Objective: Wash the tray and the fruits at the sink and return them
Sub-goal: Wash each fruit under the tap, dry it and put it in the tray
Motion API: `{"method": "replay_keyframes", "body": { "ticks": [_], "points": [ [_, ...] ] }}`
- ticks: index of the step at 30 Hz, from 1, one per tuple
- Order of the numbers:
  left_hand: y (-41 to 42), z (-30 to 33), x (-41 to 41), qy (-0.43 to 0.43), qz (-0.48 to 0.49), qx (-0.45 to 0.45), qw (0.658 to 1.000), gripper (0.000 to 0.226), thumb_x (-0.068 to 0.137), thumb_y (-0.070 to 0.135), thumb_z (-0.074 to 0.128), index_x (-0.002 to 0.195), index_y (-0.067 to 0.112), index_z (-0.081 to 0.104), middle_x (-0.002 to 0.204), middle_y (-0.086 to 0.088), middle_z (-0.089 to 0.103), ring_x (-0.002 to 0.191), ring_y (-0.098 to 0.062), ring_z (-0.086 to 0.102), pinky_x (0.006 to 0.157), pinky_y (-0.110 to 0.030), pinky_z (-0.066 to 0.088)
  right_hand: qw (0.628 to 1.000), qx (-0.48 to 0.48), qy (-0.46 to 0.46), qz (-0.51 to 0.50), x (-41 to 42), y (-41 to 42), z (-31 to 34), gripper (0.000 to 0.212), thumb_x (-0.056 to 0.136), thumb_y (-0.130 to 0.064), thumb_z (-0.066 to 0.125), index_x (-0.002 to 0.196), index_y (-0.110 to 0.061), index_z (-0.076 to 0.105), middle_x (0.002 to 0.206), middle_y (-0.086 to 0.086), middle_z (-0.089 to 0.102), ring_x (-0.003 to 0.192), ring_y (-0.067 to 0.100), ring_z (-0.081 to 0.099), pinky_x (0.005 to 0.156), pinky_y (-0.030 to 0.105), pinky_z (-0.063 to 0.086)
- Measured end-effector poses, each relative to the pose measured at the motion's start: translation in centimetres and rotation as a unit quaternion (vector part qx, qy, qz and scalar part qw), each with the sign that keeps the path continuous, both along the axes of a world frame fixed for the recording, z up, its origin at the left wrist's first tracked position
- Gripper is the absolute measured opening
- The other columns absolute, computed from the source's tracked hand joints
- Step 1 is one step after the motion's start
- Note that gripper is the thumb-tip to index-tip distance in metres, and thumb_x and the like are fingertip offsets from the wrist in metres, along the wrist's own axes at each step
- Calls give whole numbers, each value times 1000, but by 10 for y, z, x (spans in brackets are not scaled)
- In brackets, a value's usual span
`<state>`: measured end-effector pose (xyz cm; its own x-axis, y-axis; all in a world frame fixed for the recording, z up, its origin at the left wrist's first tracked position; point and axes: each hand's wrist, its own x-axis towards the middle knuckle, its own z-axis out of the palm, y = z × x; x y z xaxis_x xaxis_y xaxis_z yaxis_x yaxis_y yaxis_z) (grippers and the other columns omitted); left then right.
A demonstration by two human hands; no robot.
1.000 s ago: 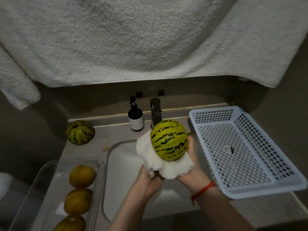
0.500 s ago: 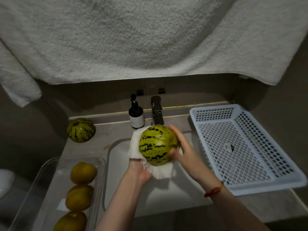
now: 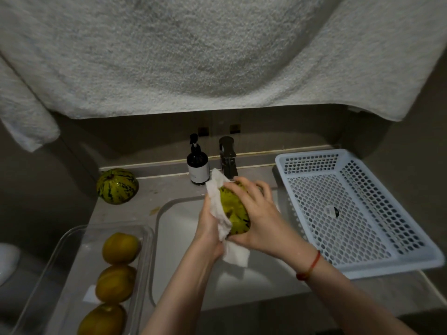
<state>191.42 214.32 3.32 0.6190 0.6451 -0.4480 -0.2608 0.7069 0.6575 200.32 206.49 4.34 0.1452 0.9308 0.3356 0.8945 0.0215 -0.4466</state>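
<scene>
Over the sink [image 3: 183, 240], a left hand [image 3: 209, 228] grips a white cloth [image 3: 221, 213] against a striped melon [image 3: 233, 211]; the right hand [image 3: 256, 213] clasps it from 3 o'clock.

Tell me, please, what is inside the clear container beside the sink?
The clear container holds three yellow fruits in a row and a pale label under them; its near end is cut off by the frame.

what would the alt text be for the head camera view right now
Over a sink, a person's right hand grips a striped green melon while the left hand presses a white cloth against it. A white perforated basket sits to the right; on the left are a second striped melon and a clear tray holding three yellow fruits.
</scene>
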Motion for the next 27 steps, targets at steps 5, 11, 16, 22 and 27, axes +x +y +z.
{"method": "replay_keyframes", "body": {
  "ticks": [5, 11, 16, 22, 27],
  "points": [
    [-4, 0, -3, 12, 16, -12, 1000, 57, 97, 43, 35, 80, 8, 76, 79, -12, 74, 69, -23, 72, 52, -30, 56, 970, 8, 241, -31, 9, -2, 0, 91, 52, -48, 86, 124, -58, 31, 134, -29, 33, 124, -3, 35, 100, 10, 30],
    [9, 18, 5, 83, -18, 234, 969, 28, 92, 27, 52, 119, 18, 58, 108, -7, 65, 98, -16, 67, 81, -31, 56, 723, 95, 679, -85, -12, 5, -17, 58, 71, -37, 67, 125, -23, 52, 121, 10, 63, 109, 20, 63, 90, 38, 52],
    [4, 17, 8, 110, 43, 299, 947, 19, 98, 21, 45, 100, 23, 64, 95, -3, 68, 96, -24, 66, 76, -26, 53, 634, 122, 758, -95, -17, 14, -20, 61, 76, -38, 59, 130, -11, 49, 120, 18, 64, 109, 30, 63, 90, 45, 52],
    [8, 18, 5, 137, 57, 98, 984, 36, 102, 27, 33, 119, 6, 56, 118, -14, 61, 113, -32, 58, 63, -27, 48, 772, 136, 611, -111, -15, 9, -28, 66, 69, -48, 74, 127, -28, 48, 120, 1, 61, 108, 12, 62, 82, 28, 54],
    [16, 16, -10, -36, -109, -49, 992, 65, 86, 63, 42, 102, 9, 74, 112, -24, 66, 93, -31, 69, 76, -43, 57, 870, 116, 475, -63, 1, 10, -18, 66, 60, -48, 77, 119, -48, 46, 112, -17, 60, 105, 5, 61, 80, 22, 53]
  ]
}}
